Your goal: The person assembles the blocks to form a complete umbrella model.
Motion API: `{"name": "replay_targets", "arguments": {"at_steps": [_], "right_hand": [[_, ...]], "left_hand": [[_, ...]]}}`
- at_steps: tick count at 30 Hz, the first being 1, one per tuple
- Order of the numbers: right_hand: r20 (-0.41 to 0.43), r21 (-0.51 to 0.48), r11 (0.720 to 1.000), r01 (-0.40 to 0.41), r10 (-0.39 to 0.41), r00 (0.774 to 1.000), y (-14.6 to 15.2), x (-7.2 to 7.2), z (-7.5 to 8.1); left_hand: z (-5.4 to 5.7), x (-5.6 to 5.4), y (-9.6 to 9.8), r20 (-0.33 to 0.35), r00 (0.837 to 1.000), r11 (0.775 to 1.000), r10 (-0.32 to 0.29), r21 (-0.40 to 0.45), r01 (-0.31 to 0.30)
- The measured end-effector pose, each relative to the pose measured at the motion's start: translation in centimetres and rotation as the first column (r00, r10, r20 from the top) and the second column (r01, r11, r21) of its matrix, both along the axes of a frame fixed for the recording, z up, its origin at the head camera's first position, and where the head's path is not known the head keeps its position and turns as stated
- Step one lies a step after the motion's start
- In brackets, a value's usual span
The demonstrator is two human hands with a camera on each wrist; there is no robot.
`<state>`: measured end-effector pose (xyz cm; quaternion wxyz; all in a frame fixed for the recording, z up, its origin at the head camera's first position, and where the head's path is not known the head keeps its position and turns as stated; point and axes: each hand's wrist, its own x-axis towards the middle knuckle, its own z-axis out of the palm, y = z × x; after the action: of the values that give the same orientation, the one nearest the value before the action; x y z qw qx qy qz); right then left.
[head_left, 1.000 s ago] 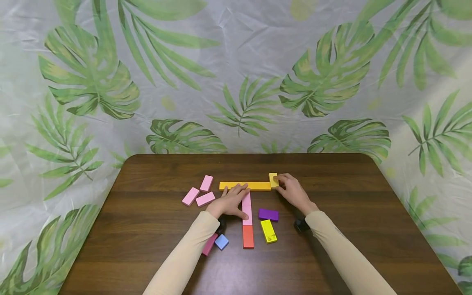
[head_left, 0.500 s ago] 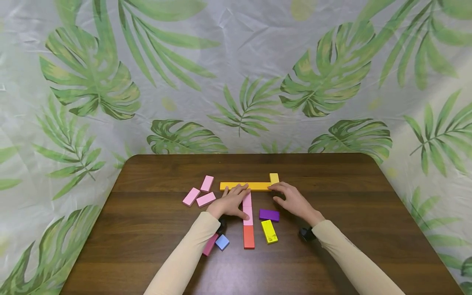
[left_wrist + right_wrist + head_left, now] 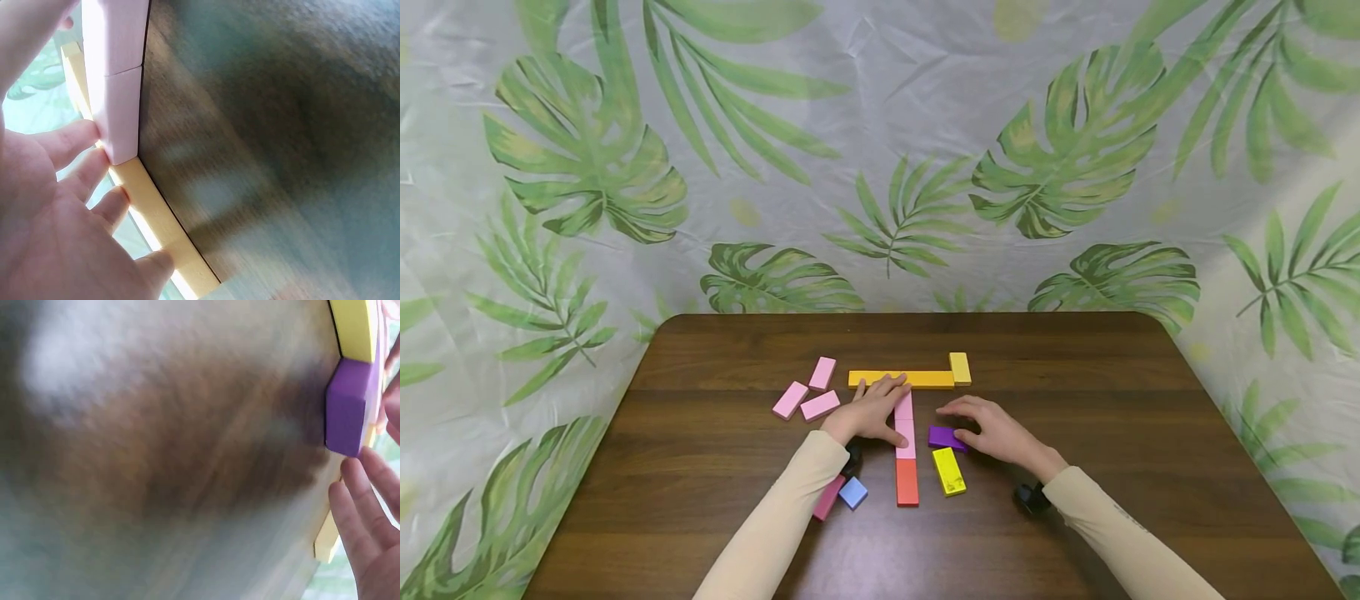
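The orange strip lay crosswise on the wooden table. The left hand rested over the middle of the orange strip, its fingers spread, with fingertips against the strip and the pink line that ran from the strip's near side toward the person. The thumb of that hand lay over one of the pink blocks in the line. A red block followed at the end of the pink line farthest from the orange strip.

The right hand was on the near side of the orange strip, toward its right end, fingers slightly bent and parted from the thumb. Its thumb overlapped the purple block; whether it touched, I could not tell. The purple block sat nearer the person than the strip, and a bright yellow block was farther still from the strip.

A pale yellow block stood against the strip's right end, reaching past its far edge. Left of the strip lay three loose pink blocks.
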<state>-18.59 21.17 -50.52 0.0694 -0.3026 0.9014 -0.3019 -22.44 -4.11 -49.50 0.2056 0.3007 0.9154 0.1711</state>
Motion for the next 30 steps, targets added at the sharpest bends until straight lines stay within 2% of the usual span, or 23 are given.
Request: {"name": "replay_targets", "arguments": {"at_steps": [10,24,30], "right_hand": [[0.020,0.106,0.994,-0.008,0.006,1.000,-0.3,1.4,0.1],[-0.042,0.101,0.995,0.008,-0.004,0.999,-0.4,1.6,-0.5],[-0.053,0.090,0.995,0.038,-0.033,0.998,-0.4,1.6,-0.6]], "left_hand": [[0.0,0.0,0.0,0.002,1.000,1.000,0.002,0.001,-0.002],[0.2,0.1,0.0,0.005,1.000,1.000,-0.001,0.010,0.001],[0.3,0.1,-0.1,0.004,1.000,1.000,-0.002,0.023,0.002]]}}
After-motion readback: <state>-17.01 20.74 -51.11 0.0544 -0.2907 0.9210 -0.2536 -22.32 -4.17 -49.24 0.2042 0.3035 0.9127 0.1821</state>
